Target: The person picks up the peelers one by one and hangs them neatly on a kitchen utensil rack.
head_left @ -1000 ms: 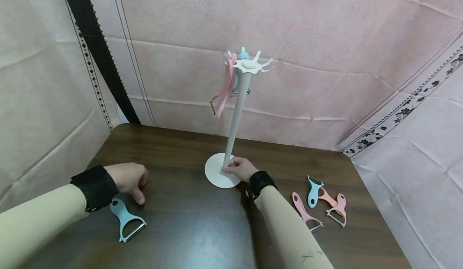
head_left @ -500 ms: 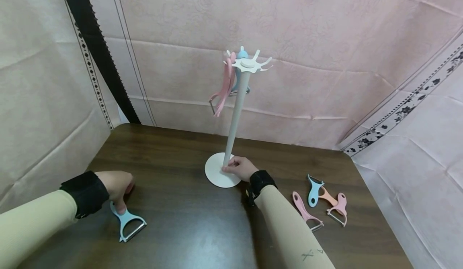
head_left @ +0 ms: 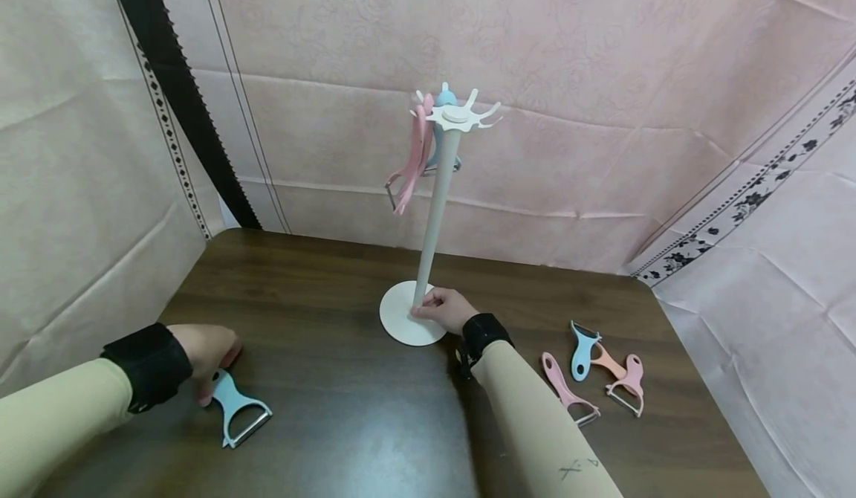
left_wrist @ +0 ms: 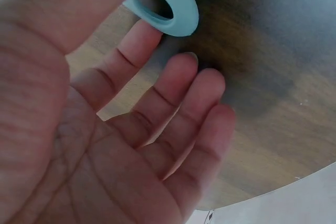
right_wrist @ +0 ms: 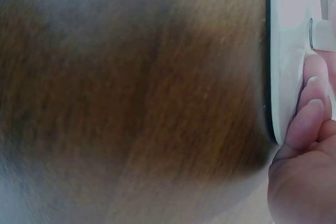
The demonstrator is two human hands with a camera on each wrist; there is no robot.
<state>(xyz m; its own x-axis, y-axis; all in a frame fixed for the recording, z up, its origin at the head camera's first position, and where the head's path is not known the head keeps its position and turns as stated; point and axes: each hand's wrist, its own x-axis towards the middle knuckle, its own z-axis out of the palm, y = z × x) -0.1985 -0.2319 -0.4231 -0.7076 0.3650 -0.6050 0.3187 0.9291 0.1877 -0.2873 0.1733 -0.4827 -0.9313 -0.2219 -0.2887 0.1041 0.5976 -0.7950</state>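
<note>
A light blue Y-shaped peeler [head_left: 229,400] lies on the table at the left, its blade end toward the front. My left hand [head_left: 207,353] is at the handle end, thumb on one side and index finger on the other. In the left wrist view the holed handle end [left_wrist: 184,17] sits between thumb and index finger, the other fingers loosely bent. My right hand [head_left: 449,311] holds the foot of the white stand's pole [head_left: 435,223], its fingers resting on the round base [head_left: 397,323]. A pink peeler [head_left: 416,160] and a blue peeler [head_left: 446,99] hang from the stand's hooks.
On the right of the brown table [head_left: 334,424] lie a pink peeler [head_left: 560,383], a blue peeler [head_left: 582,357], an orange peeler [head_left: 607,363] and another pink peeler [head_left: 631,379]. Cloth curtains [head_left: 535,186] close off the back and sides.
My left hand has moved back to the left and down onto the blue peeler's handle, fingers now either side of it. My right hand stays at the stand's foot.
</note>
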